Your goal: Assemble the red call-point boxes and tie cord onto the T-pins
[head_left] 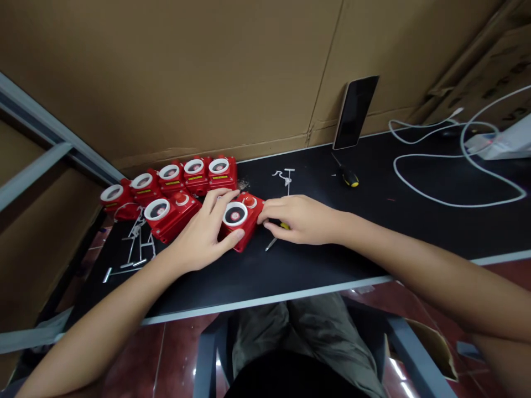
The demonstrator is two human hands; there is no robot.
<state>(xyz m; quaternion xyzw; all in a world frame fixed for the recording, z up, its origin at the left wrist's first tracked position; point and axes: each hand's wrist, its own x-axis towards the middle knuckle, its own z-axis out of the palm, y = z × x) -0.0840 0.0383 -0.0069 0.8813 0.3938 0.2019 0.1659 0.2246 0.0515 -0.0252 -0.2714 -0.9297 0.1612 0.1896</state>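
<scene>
A red alarm box (248, 228) with a white-ringed round window and a red button lies on the black table. My left hand (203, 232) grips it from the left, fingers over the far side and thumb along the near edge. Against the box's right side, my right hand (296, 218) has its fingers pinched together; what is between them is hidden. Under that hand shows a screwdriver (271, 244), its shaft and a bit of yellow handle visible; whether the palm holds it I cannot tell. Another red alarm box (172, 215) sits just left of my left hand.
Several more red boxes (194, 176) stand in a row at the back left. White T-shaped metal rods (131, 249) lie at the left, another rod (289, 179) behind my right hand. Farther right are a yellow-black screwdriver (350, 177), a leaning phone (355, 113) and a white cable (460, 204).
</scene>
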